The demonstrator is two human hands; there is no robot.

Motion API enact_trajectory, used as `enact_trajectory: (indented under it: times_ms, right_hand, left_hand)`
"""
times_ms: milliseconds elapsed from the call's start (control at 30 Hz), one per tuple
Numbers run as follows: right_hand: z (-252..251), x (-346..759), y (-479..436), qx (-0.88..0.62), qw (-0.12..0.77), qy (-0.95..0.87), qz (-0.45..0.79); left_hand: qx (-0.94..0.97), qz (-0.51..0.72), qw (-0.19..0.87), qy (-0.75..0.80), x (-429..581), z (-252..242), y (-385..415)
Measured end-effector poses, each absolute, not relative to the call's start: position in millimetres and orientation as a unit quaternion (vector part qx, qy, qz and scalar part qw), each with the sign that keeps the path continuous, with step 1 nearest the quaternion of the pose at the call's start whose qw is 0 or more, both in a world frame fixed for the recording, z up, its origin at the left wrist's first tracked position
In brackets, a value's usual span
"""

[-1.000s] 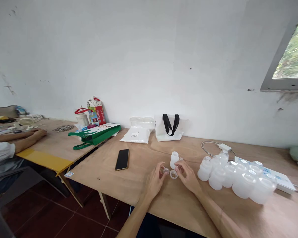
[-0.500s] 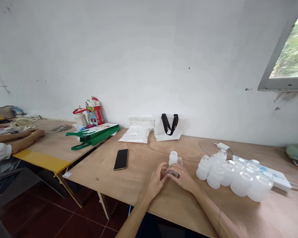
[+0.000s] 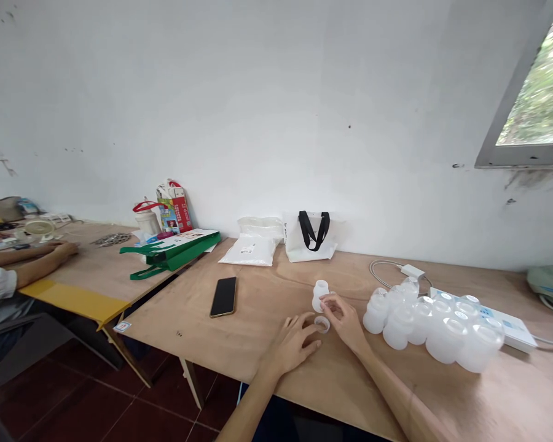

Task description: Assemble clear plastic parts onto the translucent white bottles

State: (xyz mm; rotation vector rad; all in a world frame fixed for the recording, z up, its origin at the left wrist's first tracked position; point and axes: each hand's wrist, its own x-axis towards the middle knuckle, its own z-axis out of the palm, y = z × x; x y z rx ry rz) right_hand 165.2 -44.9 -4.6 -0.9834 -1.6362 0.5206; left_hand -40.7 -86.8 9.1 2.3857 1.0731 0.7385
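Note:
My left hand lies flat on the wooden table with its fingers spread, the fingertips just left of a small translucent cap. My right hand is behind that cap, its thumb and forefinger pinched on a tiny clear piece right next to a small white bottle that stands upright. What exactly the pinch holds is too small to name.
Several translucent bottles cluster at the right, before a white power strip and a charger cable. A black phone, white pouch and white bag lie farther back. Another person's arm rests on the left table.
My hands have parted: the left one dropped flat onto the table, the right one reached back to the tiny piece beside the bottle. The cap now lies uncovered between them.

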Motion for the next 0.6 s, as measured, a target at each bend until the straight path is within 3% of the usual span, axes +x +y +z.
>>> enact_trajectory:
  times_ms: [167, 400, 600]
  right_hand:
    - [-8.7, 162.9, -41.0, -0.392, 0.552, -0.709, 0.197]
    - [-20.5, 160.1, -36.6, -0.380, 0.535, -0.698, 0.286]
    - [-12.3, 157.8, -44.0, -0.414, 0.532, -0.678, 0.294]
  left_hand:
    - [0.848, 0.265, 0.216, 0.404, -38.7, 9.9, -86.2]
    - [0.804, 0.306, 0.220, 0.459, -37.7, 5.9, -80.9]
    - [0.848, 0.269, 0.222, 0.399, -39.9, 9.5, -83.7]
